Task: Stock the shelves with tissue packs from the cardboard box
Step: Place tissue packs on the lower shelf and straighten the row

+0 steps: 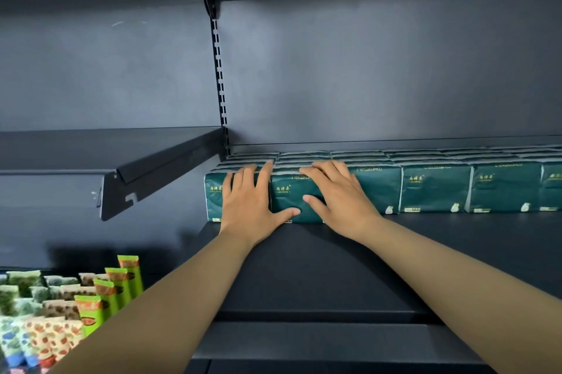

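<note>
Two spread hands, left hand (248,200) and right hand (337,194), are pressed flat on green tissue packs (435,188) mid-frame on the shelf (456,239); uneven pushing could skew the row.

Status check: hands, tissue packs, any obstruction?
Left hand and right hand flat, pressing front tissue packs. Row stands on shelf. Nothing in the way.
</note>
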Demonstrator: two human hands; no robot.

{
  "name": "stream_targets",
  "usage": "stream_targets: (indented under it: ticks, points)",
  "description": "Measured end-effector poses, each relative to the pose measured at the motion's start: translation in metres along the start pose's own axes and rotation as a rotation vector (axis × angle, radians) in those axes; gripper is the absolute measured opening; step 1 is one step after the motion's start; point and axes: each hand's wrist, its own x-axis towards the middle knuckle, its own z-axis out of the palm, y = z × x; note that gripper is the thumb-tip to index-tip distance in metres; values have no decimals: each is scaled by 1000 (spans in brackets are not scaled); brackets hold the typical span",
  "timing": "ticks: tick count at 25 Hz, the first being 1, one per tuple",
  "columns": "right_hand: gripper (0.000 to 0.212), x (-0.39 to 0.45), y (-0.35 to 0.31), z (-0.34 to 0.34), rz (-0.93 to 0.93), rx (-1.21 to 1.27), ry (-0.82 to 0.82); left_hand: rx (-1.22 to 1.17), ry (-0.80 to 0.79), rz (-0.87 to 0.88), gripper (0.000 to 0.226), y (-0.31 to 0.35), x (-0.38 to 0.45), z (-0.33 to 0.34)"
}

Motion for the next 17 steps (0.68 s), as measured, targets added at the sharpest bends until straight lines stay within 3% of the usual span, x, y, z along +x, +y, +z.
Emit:
stream_targets:
  ticks: [3, 10, 17]
  points:
    - [54, -7, 0, -9, 55, 31, 45, -14, 46, 1, 101, 3, -3, -8]
    - [51, -86, 2, -85, 243, 72, 174, 17, -63, 139, 95, 34, -49, -75]
    - [54, -253, 1, -167, 335, -101, 47, -91, -110, 139, 92, 108, -162, -137]
